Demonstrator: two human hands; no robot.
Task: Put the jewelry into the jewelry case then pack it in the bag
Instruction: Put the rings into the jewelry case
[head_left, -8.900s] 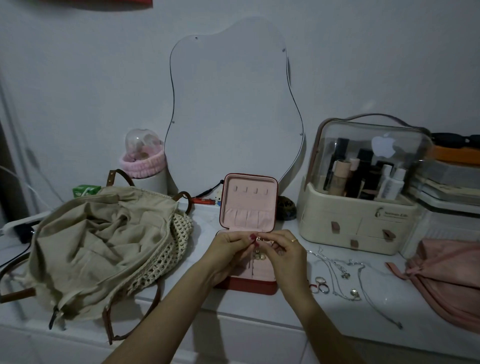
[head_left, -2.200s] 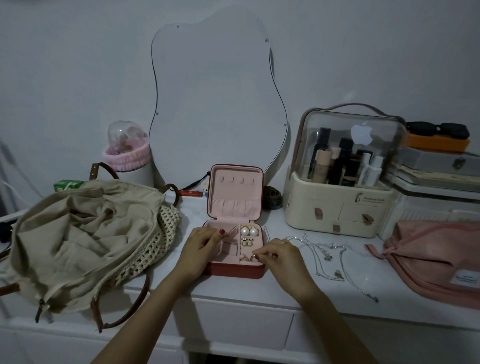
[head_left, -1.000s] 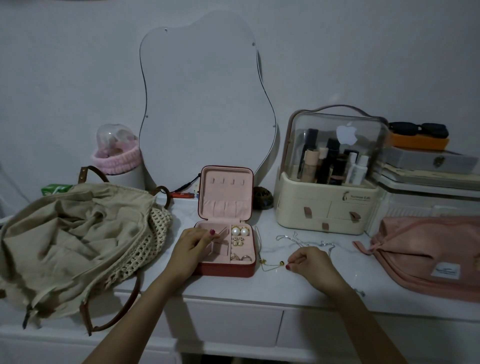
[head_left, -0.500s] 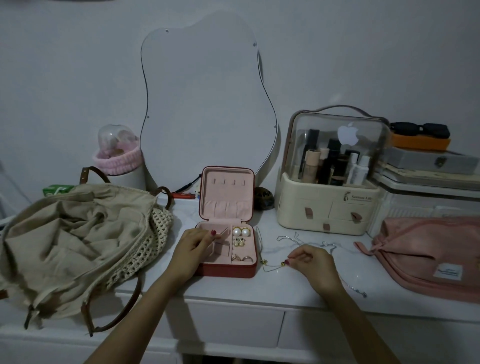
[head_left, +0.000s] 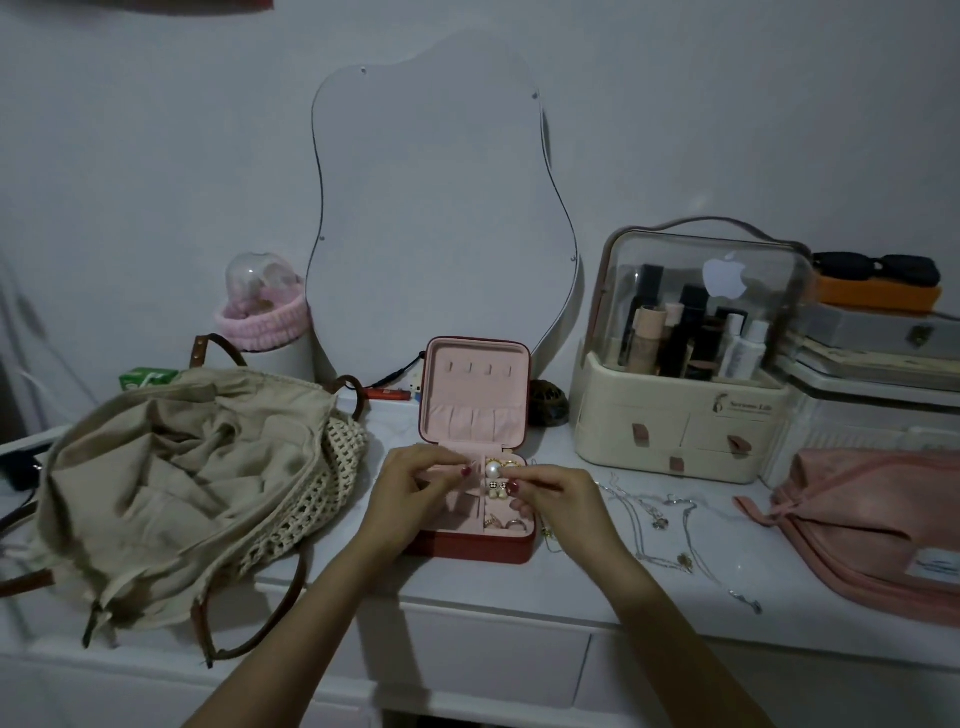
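Both hands over the open case (head_left: 470, 540). My right hand (head_left: 558, 496) pinches a thin gold chain (head_left: 546, 530), fingertips together; it trails down past the case's right edge. Left hand (head_left: 415, 488) pinched too, on what I cannot tell. Chain: light, limp, tangles easily, so hold near the clasp. More necklaces (head_left: 670, 530) lie right of my fingers; bag (head_left: 171, 478) well left.

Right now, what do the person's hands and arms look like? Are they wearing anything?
Both forearms are bare, with no sleeves showing. The left hand and the right hand have dark red polish on the nails. No bracelet or watch shows at either wrist, and the picture is too dim to tell whether a ring is on any finger. No gloves.
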